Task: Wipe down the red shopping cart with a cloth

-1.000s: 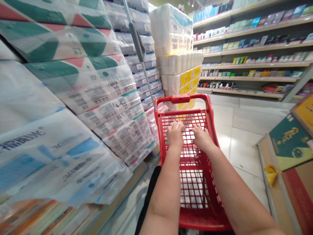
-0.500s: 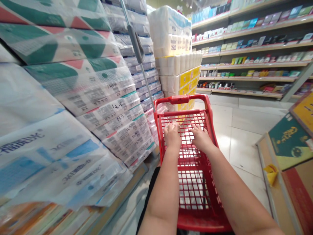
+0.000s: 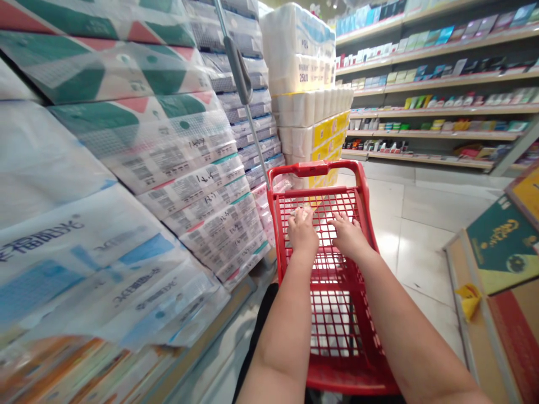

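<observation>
A red plastic rolling shopping basket (image 3: 337,381) with grid walls stands in front of me. My left hand (image 3: 303,231) hangs over its left half, fingers apart and slightly bent; the fingertips are partly hidden. On the other side, my right hand (image 3: 347,233) reaches over the basket with its fingers spread. Neither hand shows anything I can make out in its grasp. From the basket's far left corner a metal pull rod with a grey grip (image 3: 240,73) rises and leans left. Something pale shows low behind the basket's grid, too blurred to name.
Stacked tissue packs (image 3: 168,146) crowd the left side. Ahead stand bundled paper rolls (image 3: 298,78). Shelves (image 3: 442,106) of boxes and bottles line the back right. Cartons (image 3: 505,241) sit on a low platform at right, beside the pale tiled floor (image 3: 425,252).
The surroundings have shifted slightly to the right in view. My left hand has moved a little rightward, closer to my right hand. Both hands stay over the basket.
</observation>
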`<state>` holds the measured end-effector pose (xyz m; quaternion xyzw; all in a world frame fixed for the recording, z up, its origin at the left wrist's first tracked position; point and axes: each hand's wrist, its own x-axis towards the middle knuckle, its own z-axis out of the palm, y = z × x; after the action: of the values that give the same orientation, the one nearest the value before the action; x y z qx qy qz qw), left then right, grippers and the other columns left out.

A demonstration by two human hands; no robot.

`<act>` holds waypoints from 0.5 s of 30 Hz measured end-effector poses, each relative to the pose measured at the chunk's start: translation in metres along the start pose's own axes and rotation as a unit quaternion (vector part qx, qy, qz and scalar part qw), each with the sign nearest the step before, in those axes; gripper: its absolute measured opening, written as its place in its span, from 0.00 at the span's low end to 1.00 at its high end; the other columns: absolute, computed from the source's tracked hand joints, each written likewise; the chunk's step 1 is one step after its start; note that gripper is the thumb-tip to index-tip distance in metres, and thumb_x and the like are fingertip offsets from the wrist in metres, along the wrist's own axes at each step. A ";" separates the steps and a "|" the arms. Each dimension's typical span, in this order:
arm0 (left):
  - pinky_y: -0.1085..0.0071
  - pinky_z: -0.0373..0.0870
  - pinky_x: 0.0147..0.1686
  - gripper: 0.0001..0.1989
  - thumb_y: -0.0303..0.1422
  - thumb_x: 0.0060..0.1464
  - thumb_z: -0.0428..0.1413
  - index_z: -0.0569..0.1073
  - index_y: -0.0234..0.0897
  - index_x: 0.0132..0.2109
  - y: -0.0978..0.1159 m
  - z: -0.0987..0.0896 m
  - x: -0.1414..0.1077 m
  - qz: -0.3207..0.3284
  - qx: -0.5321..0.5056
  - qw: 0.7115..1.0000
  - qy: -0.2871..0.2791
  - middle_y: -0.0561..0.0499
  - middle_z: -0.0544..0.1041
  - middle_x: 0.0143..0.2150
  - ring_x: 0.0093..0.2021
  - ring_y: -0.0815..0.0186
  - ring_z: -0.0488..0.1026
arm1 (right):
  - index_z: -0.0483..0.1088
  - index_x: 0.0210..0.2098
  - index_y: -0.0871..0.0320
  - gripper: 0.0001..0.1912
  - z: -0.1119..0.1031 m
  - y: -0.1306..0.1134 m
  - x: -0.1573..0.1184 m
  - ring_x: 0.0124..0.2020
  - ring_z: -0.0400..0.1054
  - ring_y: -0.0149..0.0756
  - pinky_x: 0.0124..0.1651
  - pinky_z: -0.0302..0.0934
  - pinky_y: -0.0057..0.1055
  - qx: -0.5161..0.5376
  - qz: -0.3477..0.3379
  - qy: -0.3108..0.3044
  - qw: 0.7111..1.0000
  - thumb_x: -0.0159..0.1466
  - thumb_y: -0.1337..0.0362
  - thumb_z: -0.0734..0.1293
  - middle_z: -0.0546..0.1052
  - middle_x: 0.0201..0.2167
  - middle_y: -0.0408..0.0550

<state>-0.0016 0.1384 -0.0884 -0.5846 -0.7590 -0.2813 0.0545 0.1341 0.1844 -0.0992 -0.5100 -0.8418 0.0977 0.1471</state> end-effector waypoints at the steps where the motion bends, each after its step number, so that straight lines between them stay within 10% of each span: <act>1: 0.54 0.64 0.56 0.23 0.27 0.59 0.48 0.68 0.50 0.59 0.001 0.000 -0.001 0.003 0.004 1.000 -0.009 0.52 0.61 0.66 0.59 0.53 0.59 | 0.65 0.58 0.55 0.34 0.000 0.000 0.000 0.70 0.38 0.47 0.66 0.38 0.57 0.000 -0.001 0.001 1.000 0.52 0.77 0.62 0.53 0.69 0.51; 10: 0.46 0.58 0.59 0.18 0.34 0.60 0.51 0.71 0.50 0.57 0.011 0.001 -0.006 0.000 0.029 1.000 -0.003 0.52 0.61 0.66 0.63 0.48 0.54 | 0.65 0.58 0.55 0.34 -0.002 0.000 0.000 0.70 0.39 0.48 0.66 0.39 0.57 0.003 -0.003 -0.006 1.000 0.52 0.77 0.63 0.53 0.69 0.53; 15: 0.41 0.52 0.61 0.24 0.43 0.60 0.52 0.63 0.54 0.63 0.017 -0.032 0.003 0.010 -0.043 0.998 0.055 0.52 0.54 0.70 0.69 0.44 0.42 | 0.64 0.59 0.55 0.34 -0.002 0.001 0.001 0.70 0.39 0.47 0.66 0.39 0.57 -0.002 -0.005 -0.006 1.000 0.53 0.77 0.63 0.52 0.69 0.52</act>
<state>0.0051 0.1286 -0.0544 -0.5776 -0.7363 -0.3445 0.0741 0.1353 0.1853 -0.0973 -0.5051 -0.8456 0.0987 0.1416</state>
